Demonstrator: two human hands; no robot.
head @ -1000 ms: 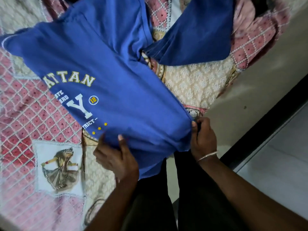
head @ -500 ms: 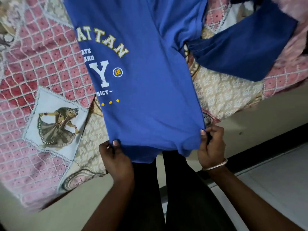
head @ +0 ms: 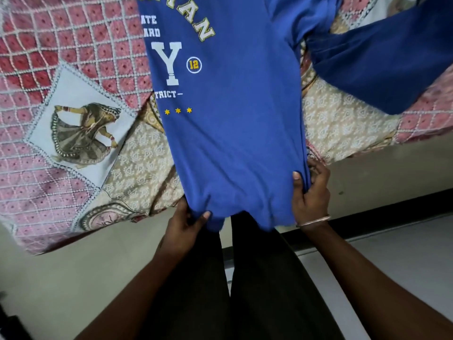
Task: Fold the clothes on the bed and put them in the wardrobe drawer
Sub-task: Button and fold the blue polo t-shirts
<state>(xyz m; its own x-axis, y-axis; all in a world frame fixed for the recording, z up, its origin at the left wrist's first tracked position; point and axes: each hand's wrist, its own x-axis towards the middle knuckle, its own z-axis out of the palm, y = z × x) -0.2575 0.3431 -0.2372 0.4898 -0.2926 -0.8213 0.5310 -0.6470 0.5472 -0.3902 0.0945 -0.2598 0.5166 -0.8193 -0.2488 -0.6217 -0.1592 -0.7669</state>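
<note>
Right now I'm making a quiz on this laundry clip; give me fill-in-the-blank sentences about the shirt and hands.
1. Both hands grip the blue T-shirt at its ____ edge.
2. The circled number printed on it is ____.
3. Under the lettering sit ____ yellow stars.
4. The thin bangle is on the ____ wrist.

Missing words: bottom; 12; three; right

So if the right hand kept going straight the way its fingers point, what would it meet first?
The right hand already grips the blue T-shirt at its hem corner, fingers pointing up toward the bed. Beyond the shirt, it would probably reach the patterned bedspread first, though depth is unclear.
</note>
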